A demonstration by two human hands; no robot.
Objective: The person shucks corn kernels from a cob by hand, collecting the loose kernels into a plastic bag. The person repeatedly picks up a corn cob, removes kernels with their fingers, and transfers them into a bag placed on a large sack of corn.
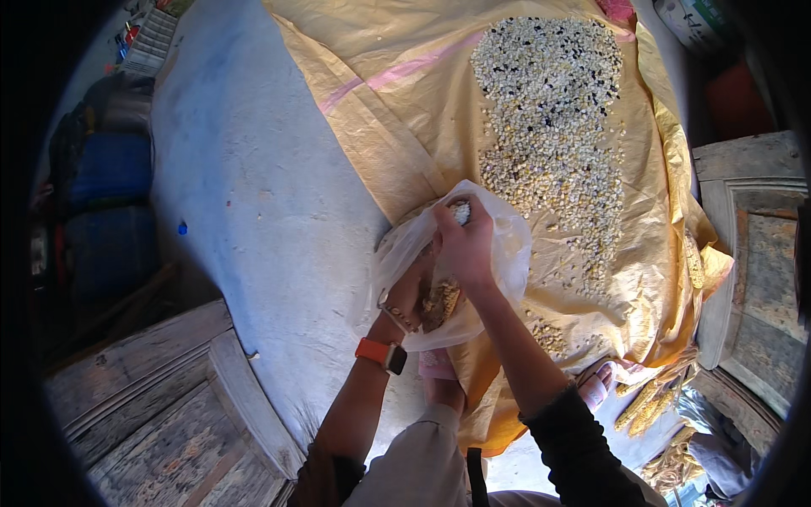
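A translucent plastic bag [507,253] lies open before me, above the edge of a yellow woven sheet [412,139]. Inside its mouth my right hand [467,244] grips a pale corn cob [460,212], its kernel-like end showing between thumb and fingers. My left hand [408,285] is also in the bag, partly behind the plastic; its fingers are hidden, so its grip cannot be told. Beside it, a yellowish corn cob [448,296] shows low in the bag. Loose white, yellow and dark corn kernels [551,114] are spread on the sheet.
Wooden door panels stand at lower left [171,405] and right [760,272]. Husked corn cobs [646,405] lie at lower right, and another cob [694,260] rests by the sheet's right edge. Blue containers [111,171] stand at far left. A small blue object [182,228] is on the floor.
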